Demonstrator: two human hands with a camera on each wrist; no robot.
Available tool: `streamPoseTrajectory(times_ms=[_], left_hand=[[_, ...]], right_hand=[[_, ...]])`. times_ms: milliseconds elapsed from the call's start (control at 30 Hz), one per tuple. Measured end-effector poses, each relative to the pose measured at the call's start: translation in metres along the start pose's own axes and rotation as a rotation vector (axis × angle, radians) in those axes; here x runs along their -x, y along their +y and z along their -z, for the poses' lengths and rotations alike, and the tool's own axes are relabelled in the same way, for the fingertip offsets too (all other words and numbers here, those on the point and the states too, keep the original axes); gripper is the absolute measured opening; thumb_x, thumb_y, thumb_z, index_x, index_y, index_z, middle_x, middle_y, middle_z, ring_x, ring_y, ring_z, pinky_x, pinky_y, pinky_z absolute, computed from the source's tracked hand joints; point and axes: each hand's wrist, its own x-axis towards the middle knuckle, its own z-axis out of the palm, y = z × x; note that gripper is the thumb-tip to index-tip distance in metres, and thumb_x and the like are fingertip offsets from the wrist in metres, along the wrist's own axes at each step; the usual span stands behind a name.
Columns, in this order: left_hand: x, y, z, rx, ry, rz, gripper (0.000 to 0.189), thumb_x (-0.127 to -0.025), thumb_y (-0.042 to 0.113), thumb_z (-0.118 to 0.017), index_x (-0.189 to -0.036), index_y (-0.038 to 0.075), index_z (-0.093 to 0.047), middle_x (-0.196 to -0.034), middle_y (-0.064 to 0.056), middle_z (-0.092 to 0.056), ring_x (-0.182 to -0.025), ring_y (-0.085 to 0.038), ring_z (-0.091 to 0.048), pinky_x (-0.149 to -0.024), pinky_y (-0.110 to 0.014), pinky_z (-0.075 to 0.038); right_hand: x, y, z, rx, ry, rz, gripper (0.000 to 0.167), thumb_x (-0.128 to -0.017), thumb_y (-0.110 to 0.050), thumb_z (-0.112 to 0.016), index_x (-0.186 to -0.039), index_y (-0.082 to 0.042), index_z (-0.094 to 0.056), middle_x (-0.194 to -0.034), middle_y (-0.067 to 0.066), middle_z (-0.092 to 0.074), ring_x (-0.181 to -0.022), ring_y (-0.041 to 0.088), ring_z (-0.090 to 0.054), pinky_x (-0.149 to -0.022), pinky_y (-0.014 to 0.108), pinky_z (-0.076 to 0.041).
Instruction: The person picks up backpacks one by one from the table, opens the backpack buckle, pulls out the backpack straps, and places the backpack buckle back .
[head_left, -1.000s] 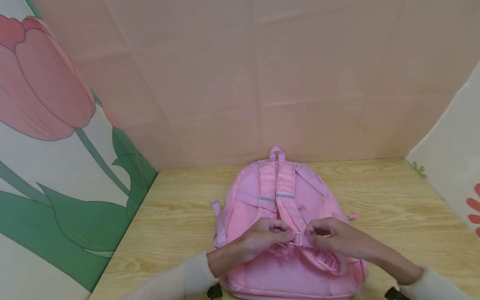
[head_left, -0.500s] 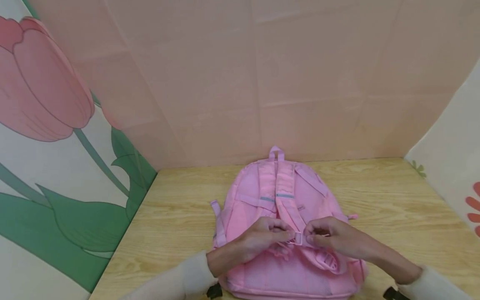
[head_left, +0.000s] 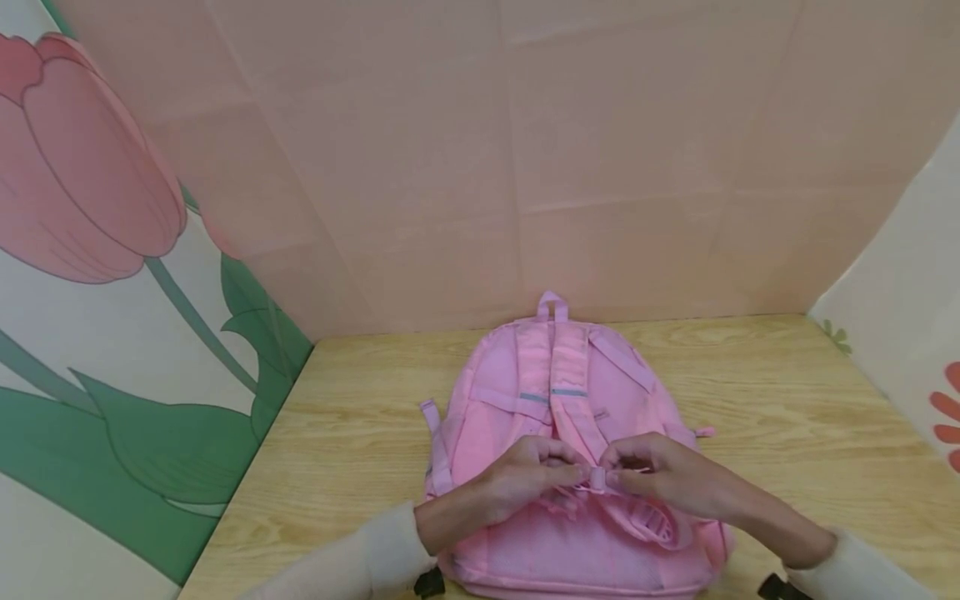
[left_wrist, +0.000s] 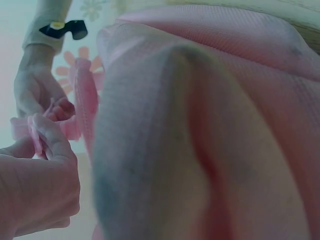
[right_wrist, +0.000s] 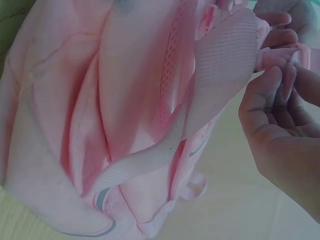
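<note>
A pink backpack (head_left: 592,550) stands with its shoulder straps facing me in the head view. Over its lower middle, a small pink strap buckle (head_left: 597,477) sits between my two hands. My left hand (head_left: 528,475) pinches the buckle's left side between thumb and fingertips. Close on the other side, my right hand (head_left: 671,473) pinches the pink webbing strap (right_wrist: 289,80) right at the buckle. Curled fingers partly hide the buckle in both wrist views. A padded shoulder strap (head_left: 572,358) runs down towards the hands, and a loose strap loop (head_left: 652,521) hangs below the right one.
The backpack rests on a light wood-grain table (head_left: 352,417) in front of a pinkish-brown backdrop (head_left: 420,167). A side strap (head_left: 437,446) sticks out at its left. Tulip-printed paper (head_left: 90,167) borders the left side, and a white flowered panel (head_left: 900,317) the right.
My right hand has shifted slightly left, bringing its fingertips closer to the buckle. My left hand keeps its pinch in nearly the same place, and the backpack stays put.
</note>
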Motion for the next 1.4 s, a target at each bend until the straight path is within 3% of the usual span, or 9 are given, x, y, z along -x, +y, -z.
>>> streamPoseTrajectory(times_ms=[233,367,500,767,1100,1400], left_hand=[[-0.0014,-0.0023,0.0001,0.004,0.01,-0.009,0.015,-0.094,0.005,-0.066,-0.105,-0.006,-0.067,-0.079,-0.003,-0.072,-0.065,-0.012,-0.067,-0.074,-0.038,-0.064],[-0.0008,-0.002,-0.0002,0.007,0.018,-0.005,0.014,-0.094,0.005,-0.066,-0.104,-0.005,-0.067,-0.083,-0.013,-0.073,-0.064,-0.013,-0.068,-0.073,-0.039,-0.064],[0.0001,-0.0008,-0.0003,0.009,0.021,-0.001,0.013,-0.094,0.006,-0.067,-0.103,-0.004,-0.067,-0.09,-0.023,-0.073,-0.064,-0.013,-0.068,-0.075,-0.042,-0.064],[0.0033,0.0005,0.0013,0.005,0.019,-0.013,0.014,-0.094,0.009,-0.068,-0.103,-0.002,-0.067,-0.084,-0.008,-0.073,-0.066,-0.014,-0.068,-0.076,-0.045,-0.063],[0.005,0.0009,0.0014,0.002,0.02,-0.018,0.014,-0.094,0.008,-0.068,-0.103,-0.003,-0.068,-0.085,-0.011,-0.074,-0.066,-0.014,-0.068,-0.075,-0.044,-0.064],[0.003,-0.0025,0.001,-0.021,0.015,-0.034,0.017,-0.094,0.003,-0.065,-0.107,-0.009,-0.066,-0.091,-0.016,-0.074,-0.067,-0.013,-0.067,-0.07,-0.034,-0.064]], right_hand=[[0.0006,-0.002,-0.0022,0.016,0.025,-0.045,0.012,-0.099,-0.005,-0.056,-0.094,-0.008,-0.066,-0.076,-0.008,-0.054,-0.067,-0.002,-0.049,-0.051,0.021,-0.048],[0.0027,-0.0031,-0.0018,0.05,0.05,-0.08,0.014,-0.1,-0.008,-0.057,-0.088,-0.011,-0.064,-0.071,-0.006,-0.053,-0.063,-0.001,-0.048,-0.049,0.022,-0.047],[0.0045,-0.0026,0.0008,0.079,0.036,-0.065,0.013,-0.099,-0.007,-0.057,-0.088,-0.011,-0.064,-0.072,-0.002,-0.055,-0.065,0.001,-0.05,-0.051,0.023,-0.049],[0.0078,0.0023,0.0068,0.091,-0.018,-0.009,0.013,-0.098,0.0,-0.054,-0.095,-0.006,-0.065,-0.078,0.009,-0.06,-0.071,0.001,-0.054,-0.056,0.023,-0.051],[0.0034,0.0043,0.0039,0.093,-0.018,0.061,0.014,-0.099,-0.001,-0.055,-0.093,-0.008,-0.065,-0.071,0.016,-0.055,-0.066,-0.001,-0.049,-0.05,0.021,-0.049],[0.0004,-0.0034,0.0005,0.108,-0.013,0.032,0.014,-0.1,-0.004,-0.055,-0.095,-0.013,-0.066,-0.073,0.016,-0.054,-0.067,-0.004,-0.048,-0.051,0.02,-0.048]])
